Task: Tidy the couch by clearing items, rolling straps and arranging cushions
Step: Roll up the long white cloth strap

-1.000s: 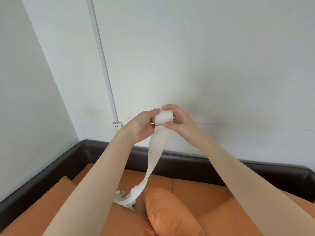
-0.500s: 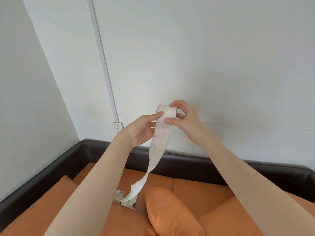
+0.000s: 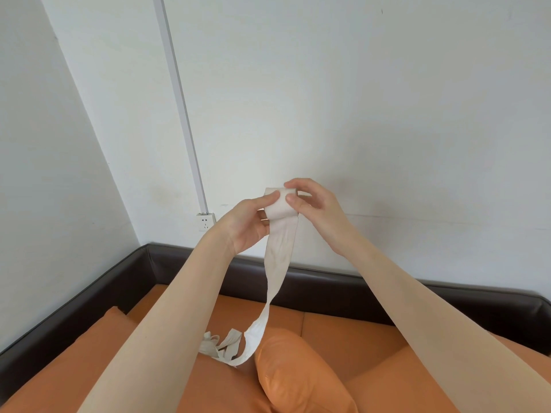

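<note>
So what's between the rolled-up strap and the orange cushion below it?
Head view: only the strap's loose tail, hanging from the roll toward the cushion.

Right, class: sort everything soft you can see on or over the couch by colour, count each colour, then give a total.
White: 1, the strap, rolled at the top between the left hand and right hand, its tail hanging to the couch.
Orange: 2, the cushion in front and a second cushion at left.
Total: 3
</note>
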